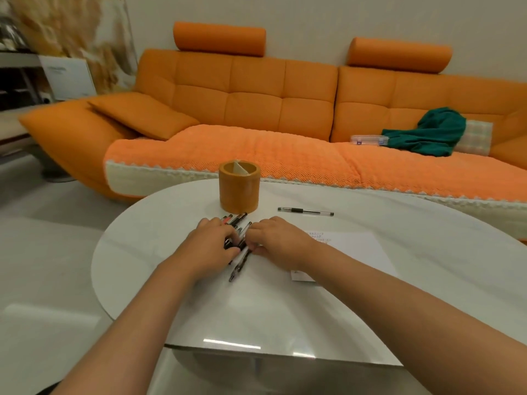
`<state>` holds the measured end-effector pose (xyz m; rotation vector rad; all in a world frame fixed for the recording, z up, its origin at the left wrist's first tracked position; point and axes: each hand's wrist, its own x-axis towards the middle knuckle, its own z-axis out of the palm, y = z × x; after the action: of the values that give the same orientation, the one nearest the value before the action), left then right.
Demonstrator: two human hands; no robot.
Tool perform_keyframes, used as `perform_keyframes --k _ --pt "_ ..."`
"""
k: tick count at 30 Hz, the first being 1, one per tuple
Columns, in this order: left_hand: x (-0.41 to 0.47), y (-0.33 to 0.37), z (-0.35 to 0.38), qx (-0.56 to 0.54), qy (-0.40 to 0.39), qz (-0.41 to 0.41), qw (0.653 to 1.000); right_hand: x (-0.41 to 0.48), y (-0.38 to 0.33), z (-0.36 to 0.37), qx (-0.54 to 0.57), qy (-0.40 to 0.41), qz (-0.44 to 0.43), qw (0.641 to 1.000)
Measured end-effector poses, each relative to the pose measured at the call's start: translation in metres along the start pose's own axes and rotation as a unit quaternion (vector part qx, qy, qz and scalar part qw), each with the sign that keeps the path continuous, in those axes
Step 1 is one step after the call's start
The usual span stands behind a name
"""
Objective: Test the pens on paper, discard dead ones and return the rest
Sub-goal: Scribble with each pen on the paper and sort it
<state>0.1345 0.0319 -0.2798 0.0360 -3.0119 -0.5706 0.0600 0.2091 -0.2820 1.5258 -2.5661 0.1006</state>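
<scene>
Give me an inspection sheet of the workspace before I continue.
Surface: glossy white table.
Job's things: pens piled in front of the orange holder, none sticking out of it; lone pen lies apart to the right; paper with scribbles beside the right wrist.
Clutter: nothing seen.
Hands: left hand and right hand both curl their fingers on the pens.
Cables: nothing seen.
Surroundings: orange sofa holding a green cloth and a clear case.

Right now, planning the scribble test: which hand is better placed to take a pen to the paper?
Likely right: the right hand touches the pen pile nearest the paper; the left hand is beyond the pile.
</scene>
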Motion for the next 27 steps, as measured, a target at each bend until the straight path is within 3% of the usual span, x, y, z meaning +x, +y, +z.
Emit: perform_keyframes --k 6,11,16,22,24,27 --pt "-0.001 0.011 -0.005 -0.014 -0.011 0.015 1.0 -0.008 0.012 0.004 -0.039 0.018 -0.041 0.998" --pt "0.003 0.026 -0.01 -0.062 -0.045 0.019 0.997 -0.025 0.03 -0.01 -0.019 0.07 0.034 0.997" --pt "0.012 0.048 0.002 -0.175 0.009 0.014 0.984 -0.052 0.041 -0.024 0.035 0.092 0.104 0.99" --pt "0.027 0.081 0.022 -0.288 0.009 0.051 0.956 -0.078 0.044 -0.015 0.064 0.065 0.108 0.99" --pt "0.032 0.083 0.027 -0.264 -0.013 0.068 0.962 -0.086 0.048 -0.014 0.052 0.048 0.136 0.988" --pt "0.04 0.078 0.036 -0.139 -0.016 0.093 0.986 -0.091 0.051 -0.012 0.013 0.04 0.171 0.984"
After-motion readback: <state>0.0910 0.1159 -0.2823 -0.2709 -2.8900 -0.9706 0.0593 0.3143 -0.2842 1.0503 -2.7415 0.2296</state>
